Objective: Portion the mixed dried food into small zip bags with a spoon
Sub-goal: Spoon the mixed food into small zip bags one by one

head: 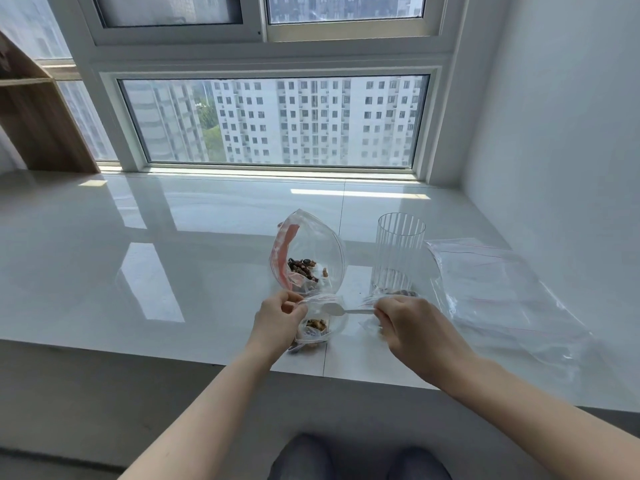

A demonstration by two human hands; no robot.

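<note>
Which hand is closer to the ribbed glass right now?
Right. The right hand, pinching the spoon, sits just below the base of the glass. The left hand, holding the small bag, is farther off, down and to the left.

A glossy white sill point(173, 271) carries a ribbed glass point(398, 258), zip bags point(502, 292) and a large food bag point(311, 251).
</note>
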